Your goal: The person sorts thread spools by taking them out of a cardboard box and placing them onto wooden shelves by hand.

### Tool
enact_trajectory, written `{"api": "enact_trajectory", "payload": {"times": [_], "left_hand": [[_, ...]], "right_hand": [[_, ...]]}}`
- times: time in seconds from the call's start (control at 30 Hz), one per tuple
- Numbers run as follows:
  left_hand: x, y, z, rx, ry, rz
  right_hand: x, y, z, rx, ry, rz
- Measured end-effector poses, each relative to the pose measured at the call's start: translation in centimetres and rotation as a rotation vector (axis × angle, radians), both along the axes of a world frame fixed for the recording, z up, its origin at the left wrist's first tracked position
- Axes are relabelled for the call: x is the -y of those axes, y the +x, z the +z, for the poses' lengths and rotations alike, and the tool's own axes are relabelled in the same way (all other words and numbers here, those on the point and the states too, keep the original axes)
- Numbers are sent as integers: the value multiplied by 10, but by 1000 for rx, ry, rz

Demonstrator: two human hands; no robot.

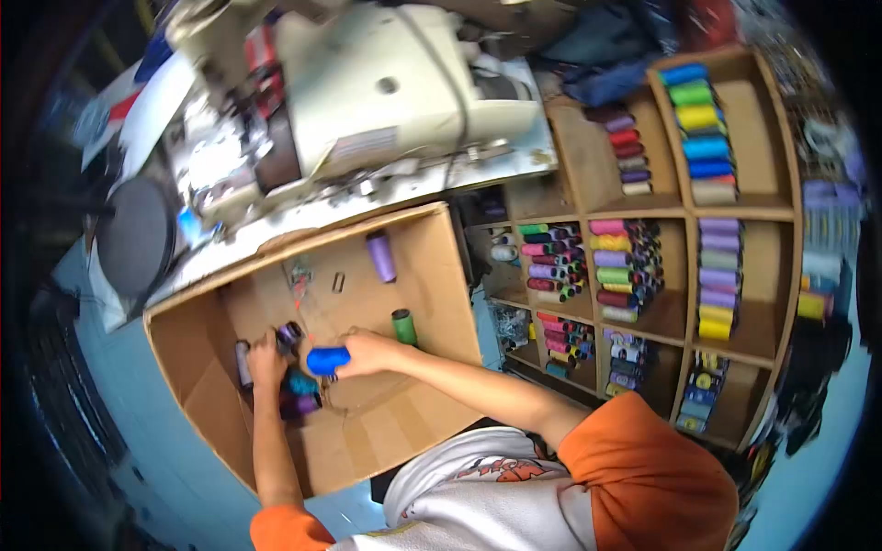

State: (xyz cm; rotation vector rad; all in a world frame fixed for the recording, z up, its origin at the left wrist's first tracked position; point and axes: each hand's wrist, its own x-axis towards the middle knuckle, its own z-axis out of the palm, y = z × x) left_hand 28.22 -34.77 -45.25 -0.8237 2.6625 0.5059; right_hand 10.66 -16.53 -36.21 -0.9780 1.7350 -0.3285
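Note:
Inside an open cardboard box (404, 413), my right hand (366, 352) is closed around a blue thread spool (323, 360). To its left, my left hand (266, 360) reaches down with its fingers drawn together; what they grip, if anything, is hidden. A pale grey spool (243, 364) lies just left of that hand, and a dark purple spool (289, 334) lies at its right. Teal thread (301, 382) and a purple spool (299, 405) lie below, between my arms. A green spool (403, 326) and a lilac spool (381, 257) are farther right in the box.
Behind the box stands a cream sewing machine (377, 83) on its table. At the right, a wooden shelf (684, 213) holds many coloured spools in compartments. A small metal piece (338, 282) and tangled thread (299, 278) lie on the box bottom. A round black disc (136, 231) is at left.

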Motion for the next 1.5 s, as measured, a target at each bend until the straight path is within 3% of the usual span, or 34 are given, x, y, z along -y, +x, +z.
{"api": "enact_trajectory", "payload": {"times": [0.1, 0.2, 0.3, 0.37, 0.43, 0.5, 0.6, 0.67, 0.77, 0.87, 1.1, 1.17, 1.43, 1.5], "left_hand": [[-5, -30, 30, -162, 82, -118], [-18, -51, 51, -316, 108, -120], [-39, -65, 105, -339, 336, 261], [-54, -86, 174, -526, 295, 358], [-61, -91, 200, -689, 410, 452], [-77, -114, 241, -876, 707, 575], [-112, -161, 269, -1083, 982, 605], [-151, -203, 289, -1113, 1147, 725], [-205, -239, 279, -1034, 1251, 687], [-265, -267, 278, -971, 1320, 734], [-331, -301, 257, -835, 1335, 798], [-335, -304, 253, -814, 1322, 831], [-328, -336, 258, -916, 1268, 886], [-324, -349, 260, -961, 1355, 909]], "right_hand": [[-7, -47, 82, 207, -152, -132], [-36, -97, 138, 576, -136, -356], [-91, -148, 185, 787, -357, -640], [-134, -188, 211, 673, -591, -851], [-167, -222, 237, 345, -774, -1093], [-198, -263, 249, 11, -718, -1266], [-234, -344, 224, -493, -737, -1358], [-251, -410, 205, -729, -692, -1319], [-278, -523, 160, -1031, -617, -1180], [-281, -596, 146, -1231, -316, -1108], [-289, -708, 93, -1379, -151, -916], [-290, -720, 77, -1362, -214, -951], [-287, -697, 80, -1404, -222, -965], [-277, -676, 94, -1411, -453, -1107]]}}
